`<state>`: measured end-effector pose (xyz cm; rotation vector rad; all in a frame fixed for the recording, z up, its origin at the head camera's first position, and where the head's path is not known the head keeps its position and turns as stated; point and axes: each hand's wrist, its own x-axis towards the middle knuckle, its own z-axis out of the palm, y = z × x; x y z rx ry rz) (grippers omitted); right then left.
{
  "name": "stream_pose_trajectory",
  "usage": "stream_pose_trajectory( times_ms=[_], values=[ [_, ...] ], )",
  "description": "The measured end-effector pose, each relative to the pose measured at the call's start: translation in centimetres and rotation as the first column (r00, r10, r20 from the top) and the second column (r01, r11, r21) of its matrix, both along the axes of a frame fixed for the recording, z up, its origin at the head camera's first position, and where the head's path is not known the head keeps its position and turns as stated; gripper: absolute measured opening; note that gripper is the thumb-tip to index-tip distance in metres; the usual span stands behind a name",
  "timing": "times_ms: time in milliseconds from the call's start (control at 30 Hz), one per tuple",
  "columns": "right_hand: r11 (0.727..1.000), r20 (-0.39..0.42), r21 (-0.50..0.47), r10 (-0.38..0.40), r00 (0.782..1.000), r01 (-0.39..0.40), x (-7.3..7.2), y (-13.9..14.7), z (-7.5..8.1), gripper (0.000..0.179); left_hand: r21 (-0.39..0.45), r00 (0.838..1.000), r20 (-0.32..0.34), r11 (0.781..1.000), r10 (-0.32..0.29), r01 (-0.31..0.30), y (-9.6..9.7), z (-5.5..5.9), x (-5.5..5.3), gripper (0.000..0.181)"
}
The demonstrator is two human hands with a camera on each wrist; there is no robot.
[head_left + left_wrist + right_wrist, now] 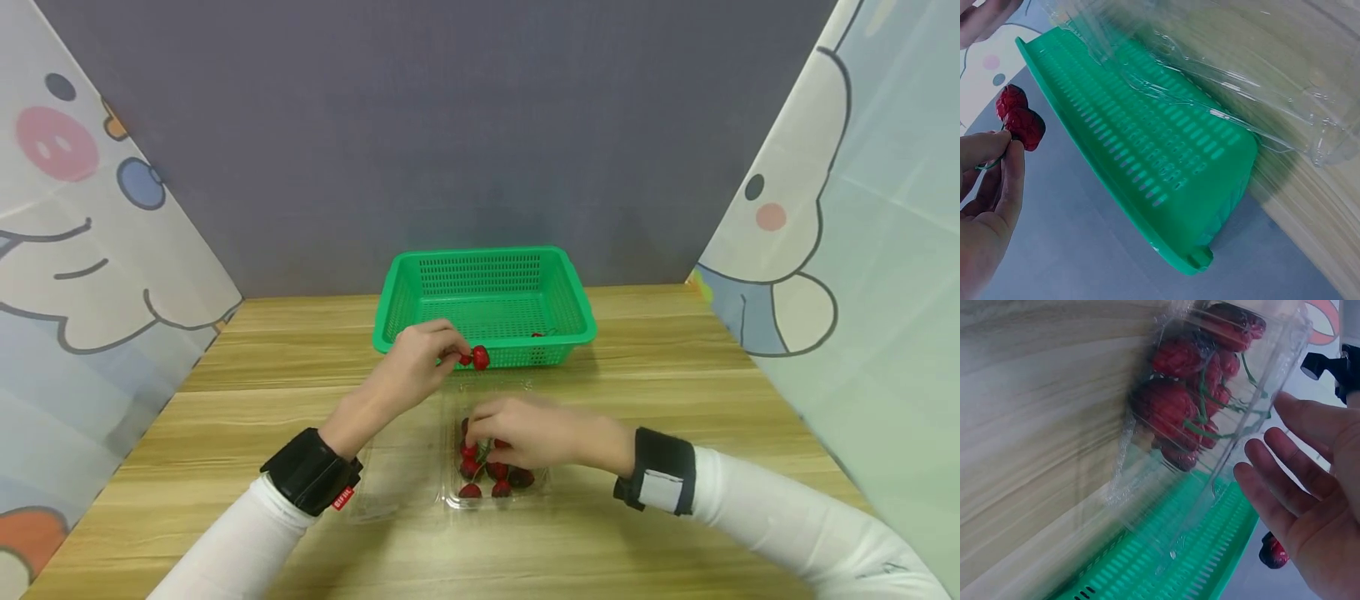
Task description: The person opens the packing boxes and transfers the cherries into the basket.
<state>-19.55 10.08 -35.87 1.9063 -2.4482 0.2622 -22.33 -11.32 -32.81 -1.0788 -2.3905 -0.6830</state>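
My left hand (422, 360) pinches a pair of dark red cherries (1025, 129) between thumb and fingertips, by their green stem. The cherries hang over the near rim of a green plastic basket (581, 333). Below, a clear plastic clamshell box (448, 500) holds several cherries (501, 489) with green stems. My right hand (528, 432) is over this box, fingers pointing down at the fruit. In the right wrist view its fingers (1272, 497) are loosely bent and apart, with nothing between them and the thumb, close beside the box's rim.
Inside the basket, near its front right, a cherry (537, 335) with a stem shows. The box's clear lid (393, 475) lies folded out to the left on the wooden table (285, 375). A grey wall (480, 125) stands behind the basket, with cartoon-printed panels on both sides.
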Motion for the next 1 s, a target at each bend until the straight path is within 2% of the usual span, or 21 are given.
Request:
stream_pose_trajectory(
  times_ms=[300,567,1000],
  values=[
    [0.996,0.026,0.075,-0.053,0.998,0.051,0.4,-0.5,-0.4,0.017,0.007,0.998,-0.006,0.998,0.063,-0.063,-0.4,0.2,-0.5,0.014],
    [0.992,0.052,0.121,-0.05,0.997,0.043,0.6,-0.7,-0.4,0.012,0.013,0.994,0.008,0.994,0.108,-0.108,-0.5,0.3,-0.8,0.014],
    [0.988,0.046,0.148,-0.056,0.997,0.049,0.9,-0.8,-0.4,0.013,0.026,0.987,0.015,0.987,0.159,-0.159,-1.1,0.2,-2.0,0.015]
  ],
)
